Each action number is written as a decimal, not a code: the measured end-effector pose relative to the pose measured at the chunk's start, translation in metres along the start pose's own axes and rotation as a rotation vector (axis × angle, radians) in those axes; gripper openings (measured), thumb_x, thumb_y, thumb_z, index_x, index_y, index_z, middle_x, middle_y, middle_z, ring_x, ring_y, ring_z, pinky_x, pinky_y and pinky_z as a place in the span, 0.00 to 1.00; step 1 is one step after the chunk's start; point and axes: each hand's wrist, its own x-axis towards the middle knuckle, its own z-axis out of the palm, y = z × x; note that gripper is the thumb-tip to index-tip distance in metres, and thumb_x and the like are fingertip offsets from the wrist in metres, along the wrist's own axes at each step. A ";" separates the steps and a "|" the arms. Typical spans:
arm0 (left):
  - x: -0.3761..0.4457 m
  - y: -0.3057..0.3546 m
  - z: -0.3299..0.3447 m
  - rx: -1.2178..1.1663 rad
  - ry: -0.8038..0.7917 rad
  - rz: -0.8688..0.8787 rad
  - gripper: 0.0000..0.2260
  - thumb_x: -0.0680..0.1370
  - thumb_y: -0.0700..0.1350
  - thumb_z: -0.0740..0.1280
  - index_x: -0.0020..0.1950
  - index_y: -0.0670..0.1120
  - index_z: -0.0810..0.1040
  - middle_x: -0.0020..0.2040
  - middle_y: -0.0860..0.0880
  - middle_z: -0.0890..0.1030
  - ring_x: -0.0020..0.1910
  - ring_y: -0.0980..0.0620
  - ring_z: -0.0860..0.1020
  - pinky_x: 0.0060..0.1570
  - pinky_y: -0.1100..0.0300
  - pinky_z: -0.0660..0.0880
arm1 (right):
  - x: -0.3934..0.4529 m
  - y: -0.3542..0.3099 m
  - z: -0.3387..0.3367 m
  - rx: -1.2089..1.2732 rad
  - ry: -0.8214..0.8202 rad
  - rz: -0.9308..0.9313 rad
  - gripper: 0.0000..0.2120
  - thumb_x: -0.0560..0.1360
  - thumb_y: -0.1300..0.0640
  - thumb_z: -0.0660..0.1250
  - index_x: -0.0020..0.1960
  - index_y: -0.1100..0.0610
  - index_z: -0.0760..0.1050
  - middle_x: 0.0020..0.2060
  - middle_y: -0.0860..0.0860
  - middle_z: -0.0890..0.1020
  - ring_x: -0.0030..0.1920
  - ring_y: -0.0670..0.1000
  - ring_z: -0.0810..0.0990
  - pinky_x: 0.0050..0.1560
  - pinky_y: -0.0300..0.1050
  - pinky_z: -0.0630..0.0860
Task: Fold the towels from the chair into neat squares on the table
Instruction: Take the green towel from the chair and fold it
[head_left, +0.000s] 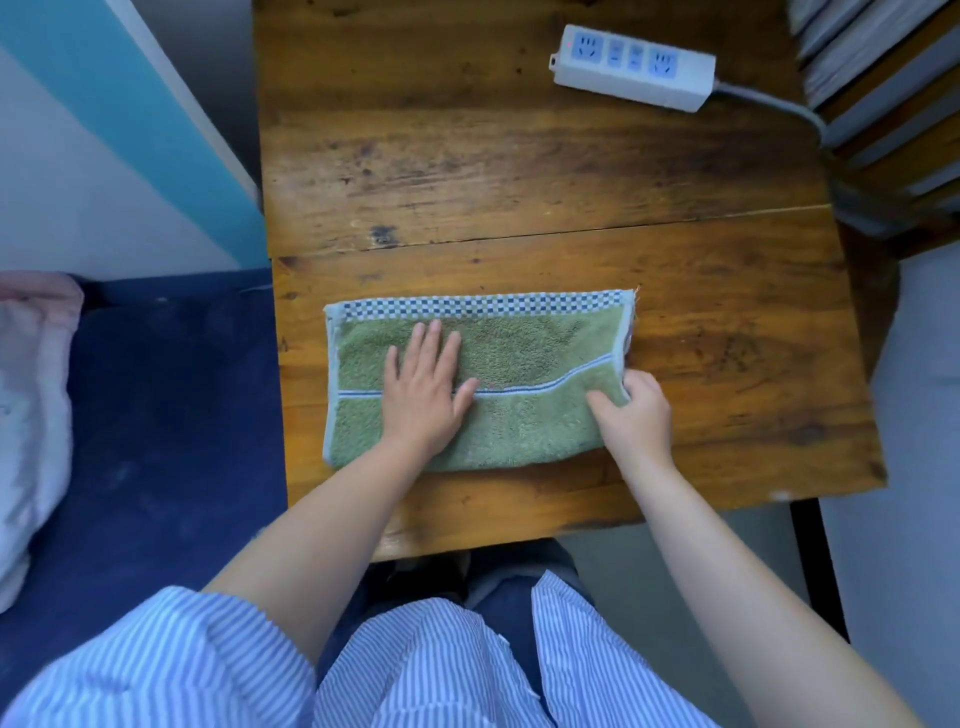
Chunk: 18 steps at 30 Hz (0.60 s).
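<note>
the desk (519, 156) runs away from both hands, a worn wooden top with a white power strip (631, 66) lying far beyond the fingertips, out past the right hand and well apart from the work. a dark blue seat with a pale pink bundle (31, 426) on it sits out to the left of the left hand; i cannot tell whether that bundle is another towel.

the green towel (519, 426) lies flat on the near part of the desk, under and between the two hands. it is already folded into a long strip, its long axis running side to side, from the left hand across to the right hand. a checkered band edges the side beyond the fingers, and a striped hem crosses the middle, lifting slightly towards the right hand.

the left hand (423, 387) lies open, palm down, fingers straight, pressing the towel a little left of its middle. the right hand (634, 410) has its fingers curled, pinching the towel's right-hand end at the near corner.

judging by this, the next fold carries the right end across towards the left hand; the right hand is the nearer one to do it, the left hand being the anchor.
</note>
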 end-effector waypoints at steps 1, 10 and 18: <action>-0.004 -0.010 -0.002 -0.037 0.030 -0.041 0.27 0.81 0.56 0.48 0.77 0.48 0.46 0.78 0.48 0.45 0.77 0.50 0.43 0.74 0.51 0.42 | -0.004 -0.010 0.000 0.024 -0.005 -0.057 0.04 0.71 0.63 0.65 0.39 0.63 0.74 0.45 0.54 0.72 0.45 0.51 0.70 0.38 0.35 0.58; -0.083 -0.112 -0.004 -0.354 0.284 -0.471 0.21 0.81 0.45 0.57 0.72 0.38 0.63 0.74 0.40 0.61 0.75 0.43 0.57 0.72 0.48 0.55 | -0.055 -0.101 0.091 -0.138 -0.144 -0.512 0.16 0.68 0.57 0.62 0.49 0.69 0.76 0.55 0.63 0.76 0.58 0.61 0.72 0.56 0.42 0.61; -0.132 -0.148 0.012 -0.549 0.199 -0.654 0.16 0.81 0.44 0.56 0.66 0.39 0.71 0.65 0.43 0.74 0.66 0.45 0.69 0.62 0.52 0.67 | -0.073 -0.081 0.136 -0.238 -0.751 -0.570 0.28 0.76 0.57 0.61 0.72 0.57 0.56 0.76 0.50 0.49 0.75 0.51 0.53 0.70 0.45 0.60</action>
